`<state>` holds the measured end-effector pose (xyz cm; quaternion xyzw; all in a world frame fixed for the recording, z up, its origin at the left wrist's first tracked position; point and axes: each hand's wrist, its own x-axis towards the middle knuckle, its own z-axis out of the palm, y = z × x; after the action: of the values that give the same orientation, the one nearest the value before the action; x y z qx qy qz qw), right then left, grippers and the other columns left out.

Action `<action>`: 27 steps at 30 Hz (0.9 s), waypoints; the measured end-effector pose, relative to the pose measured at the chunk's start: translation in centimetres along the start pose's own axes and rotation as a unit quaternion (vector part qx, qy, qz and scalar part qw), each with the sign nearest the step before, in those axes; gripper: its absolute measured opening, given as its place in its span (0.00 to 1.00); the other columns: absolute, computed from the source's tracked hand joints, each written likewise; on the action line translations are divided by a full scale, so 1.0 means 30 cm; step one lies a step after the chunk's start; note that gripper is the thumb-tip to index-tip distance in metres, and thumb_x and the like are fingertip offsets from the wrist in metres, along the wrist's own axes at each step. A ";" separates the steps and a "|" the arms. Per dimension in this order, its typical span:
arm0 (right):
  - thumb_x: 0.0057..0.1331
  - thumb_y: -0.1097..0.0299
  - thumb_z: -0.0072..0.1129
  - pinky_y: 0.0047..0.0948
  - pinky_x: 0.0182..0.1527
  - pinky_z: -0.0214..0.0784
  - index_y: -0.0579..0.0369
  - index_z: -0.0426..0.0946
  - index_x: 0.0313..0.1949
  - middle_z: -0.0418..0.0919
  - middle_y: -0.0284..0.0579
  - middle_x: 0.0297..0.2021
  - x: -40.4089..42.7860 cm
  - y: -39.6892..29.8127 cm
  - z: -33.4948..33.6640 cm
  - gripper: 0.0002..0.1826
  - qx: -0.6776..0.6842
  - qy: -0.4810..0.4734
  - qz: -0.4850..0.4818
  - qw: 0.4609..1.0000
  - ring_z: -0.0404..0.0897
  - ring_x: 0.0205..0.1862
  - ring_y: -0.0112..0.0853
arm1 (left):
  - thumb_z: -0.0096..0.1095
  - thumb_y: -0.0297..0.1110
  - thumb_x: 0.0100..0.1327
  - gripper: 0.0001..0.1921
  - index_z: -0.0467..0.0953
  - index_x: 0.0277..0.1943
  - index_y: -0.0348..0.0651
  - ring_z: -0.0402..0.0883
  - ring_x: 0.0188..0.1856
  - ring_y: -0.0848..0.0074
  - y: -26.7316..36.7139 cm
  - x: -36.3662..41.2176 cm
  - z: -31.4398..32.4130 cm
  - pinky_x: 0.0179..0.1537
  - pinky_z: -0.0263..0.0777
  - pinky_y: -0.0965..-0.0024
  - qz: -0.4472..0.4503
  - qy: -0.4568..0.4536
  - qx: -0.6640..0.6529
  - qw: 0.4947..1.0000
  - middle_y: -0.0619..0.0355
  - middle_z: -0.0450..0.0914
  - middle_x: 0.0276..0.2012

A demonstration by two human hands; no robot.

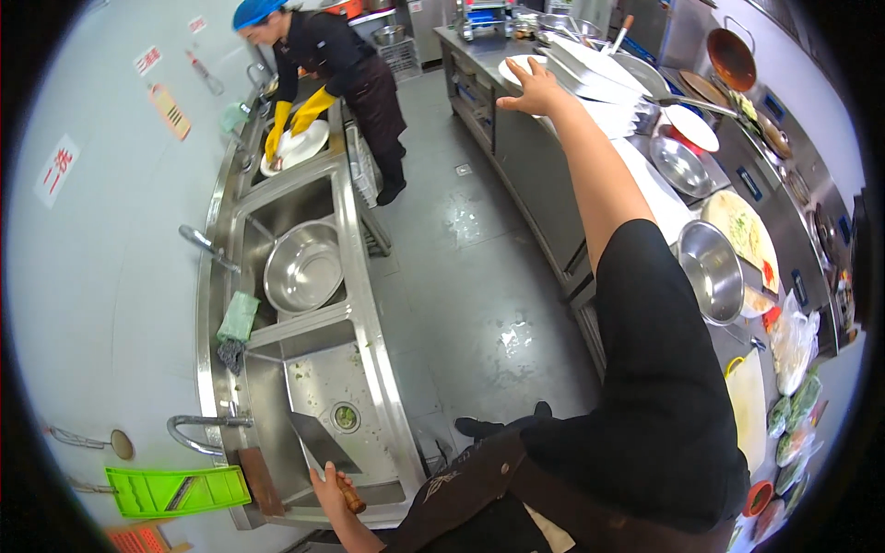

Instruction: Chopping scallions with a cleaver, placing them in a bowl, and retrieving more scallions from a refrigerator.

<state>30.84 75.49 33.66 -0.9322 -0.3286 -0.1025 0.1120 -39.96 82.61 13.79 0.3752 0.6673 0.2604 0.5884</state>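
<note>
My left hand [337, 489] grips the wooden handle of a cleaver [325, 446], whose broad metal blade hangs over the nearest sink basin [373, 387]. Green scraps lie in that basin and its drain [345, 417]. My right arm is stretched out over the counter on the right. With its fingers spread, my right hand [536, 90] is at a white plate [520, 69], beside a stack of white dishes [598, 72]; whether it touches the plate I cannot tell. A steel bowl [304, 266] sits in the middle basin.
A person [339, 62] in yellow gloves handles white plates [301, 145] at the far basin. A gooseneck faucet [200, 432] and a green slicer [178, 491] are by the near sink. Steel bowls [711, 272], a round cutting board [740, 228] and bagged vegetables [802, 401] crowd the right counter. Wet patches shine on the floor [484, 276].
</note>
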 end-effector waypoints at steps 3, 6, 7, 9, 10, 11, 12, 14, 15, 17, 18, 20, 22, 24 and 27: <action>0.44 0.36 0.58 0.45 0.63 0.42 0.34 0.45 0.65 0.42 0.60 0.64 -0.050 0.203 -0.087 0.51 -0.034 0.005 0.026 0.999 0.44 0.65 0.57 | 0.55 0.36 0.60 0.37 0.41 0.66 0.44 0.66 0.16 0.77 0.023 -0.067 0.054 0.15 0.62 0.75 0.040 0.004 0.027 0.999 0.58 0.67 0.19; 0.42 0.35 0.59 0.47 0.64 0.36 0.39 0.46 0.65 0.42 0.62 0.64 -0.157 0.390 -0.215 0.54 -0.026 -0.030 0.093 0.995 0.41 0.66 0.56 | 0.52 0.38 0.62 0.35 0.40 0.66 0.44 0.66 0.16 0.77 0.052 -0.162 0.103 0.15 0.63 0.74 0.083 -0.013 0.025 0.996 0.59 0.66 0.19; 0.41 0.34 0.60 0.48 0.64 0.37 0.39 0.46 0.65 0.41 0.62 0.64 -0.172 0.473 -0.227 0.55 -0.025 -0.008 0.120 0.992 0.40 0.65 0.56 | 0.52 0.38 0.63 0.35 0.41 0.66 0.44 0.66 0.16 0.78 0.060 -0.199 0.133 0.15 0.63 0.75 0.099 -0.016 0.015 0.995 0.59 0.66 0.19; 0.42 0.33 0.59 0.46 0.63 0.42 0.33 0.46 0.65 0.39 0.66 0.63 -0.215 0.604 -0.246 0.53 -0.006 -0.008 0.160 0.987 0.43 0.64 0.60 | 0.51 0.38 0.63 0.34 0.41 0.66 0.44 0.66 0.16 0.79 0.065 -0.274 0.183 0.15 0.62 0.75 0.123 -0.025 0.003 0.992 0.59 0.66 0.19; 0.42 0.32 0.58 0.46 0.63 0.41 0.34 0.44 0.65 0.37 0.66 0.64 -0.222 0.636 -0.248 0.54 -0.021 -0.022 0.175 0.984 0.42 0.65 0.58 | 0.51 0.37 0.63 0.33 0.42 0.66 0.44 0.65 0.16 0.79 0.065 -0.312 0.202 0.16 0.62 0.76 0.131 -0.022 0.005 0.991 0.60 0.65 0.19; 0.41 0.31 0.58 0.44 0.63 0.42 0.36 0.44 0.66 0.38 0.65 0.64 -0.215 0.655 -0.249 0.56 -0.047 -0.032 0.170 0.984 0.43 0.65 0.57 | 0.51 0.37 0.63 0.33 0.42 0.66 0.44 0.65 0.16 0.80 0.064 -0.349 0.220 0.16 0.62 0.77 0.138 -0.018 0.007 0.990 0.60 0.65 0.19; 0.41 0.31 0.57 0.44 0.63 0.42 0.37 0.43 0.66 0.38 0.66 0.64 -0.210 0.642 -0.256 0.56 -0.017 -0.024 0.157 0.987 0.43 0.65 0.58 | 0.51 0.37 0.63 0.32 0.43 0.66 0.44 0.65 0.17 0.81 0.059 -0.384 0.234 0.16 0.62 0.78 0.144 -0.027 0.002 0.989 0.60 0.65 0.19; 0.41 0.30 0.56 0.42 0.63 0.43 0.38 0.43 0.66 0.38 0.67 0.63 -0.202 0.569 -0.274 0.56 0.023 -0.021 0.119 0.992 0.45 0.64 0.58 | 0.51 0.35 0.63 0.33 0.44 0.66 0.46 0.65 0.16 0.80 0.042 -0.433 0.263 0.16 0.62 0.78 0.155 -0.033 -0.010 0.987 0.60 0.66 0.19; 0.41 0.34 0.60 0.45 0.64 0.40 0.37 0.42 0.66 0.38 0.63 0.64 -0.195 0.547 -0.275 0.56 0.072 -0.015 0.111 0.991 0.42 0.64 0.60 | 0.52 0.33 0.62 0.33 0.44 0.65 0.47 0.65 0.16 0.80 0.036 -0.452 0.275 0.16 0.61 0.77 0.160 -0.044 -0.019 0.986 0.60 0.67 0.19; 0.42 0.36 0.61 0.45 0.64 0.41 0.36 0.42 0.66 0.38 0.63 0.64 -0.184 0.503 -0.268 0.55 0.085 -0.006 0.060 0.995 0.42 0.64 0.60 | 0.53 0.32 0.61 0.33 0.44 0.66 0.47 0.66 0.16 0.80 0.032 -0.468 0.300 0.16 0.62 0.77 0.156 -0.074 -0.021 0.985 0.59 0.68 0.20; 0.42 0.37 0.61 0.45 0.63 0.42 0.35 0.43 0.66 0.38 0.63 0.64 -0.184 0.473 -0.260 0.54 0.089 0.003 0.036 0.995 0.43 0.64 0.59 | 0.53 0.32 0.61 0.29 0.50 0.63 0.45 0.66 0.16 0.80 0.037 -0.475 0.312 0.16 0.63 0.77 0.164 -0.090 -0.004 0.982 0.59 0.68 0.20; 0.44 0.39 0.61 0.45 0.63 0.45 0.32 0.44 0.65 0.39 0.59 0.65 -0.199 0.405 -0.246 0.52 0.079 0.012 0.007 0.997 0.45 0.65 0.55 | 0.53 0.32 0.61 0.26 0.55 0.60 0.43 0.66 0.16 0.80 0.032 -0.466 0.311 0.16 0.63 0.77 0.169 -0.106 0.018 0.980 0.59 0.67 0.20; 0.44 0.39 0.61 0.45 0.63 0.46 0.31 0.44 0.65 0.40 0.58 0.65 -0.204 0.419 -0.240 0.52 0.064 -0.018 0.008 0.998 0.46 0.65 0.53 | 0.53 0.33 0.61 0.14 0.64 0.47 0.39 0.67 0.16 0.80 0.033 -0.437 0.327 0.16 0.63 0.78 0.179 -0.136 0.040 0.974 0.60 0.67 0.20; 0.44 0.40 0.62 0.44 0.63 0.47 0.31 0.45 0.65 0.40 0.54 0.65 -0.240 0.427 -0.266 0.51 0.044 -0.091 0.027 0.994 0.47 0.65 0.51 | 0.54 0.33 0.62 0.11 0.64 0.42 0.40 0.67 0.16 0.81 0.057 -0.418 0.340 0.16 0.63 0.78 0.182 -0.146 0.046 0.971 0.61 0.67 0.20; 0.47 0.41 0.60 0.40 0.61 0.52 0.42 0.48 0.64 0.49 0.58 0.63 -0.295 0.604 -0.270 0.49 0.023 -0.080 0.063 0.995 0.55 0.62 0.51 | 0.54 0.34 0.62 0.08 0.65 0.37 0.41 0.67 0.16 0.82 0.086 -0.402 0.411 0.16 0.63 0.79 0.190 -0.175 0.057 0.964 0.62 0.67 0.20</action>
<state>34.66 54.29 36.46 -0.9534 -0.2794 -0.0130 0.1131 -27.04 73.21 20.82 0.5674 0.4843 0.2596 0.6132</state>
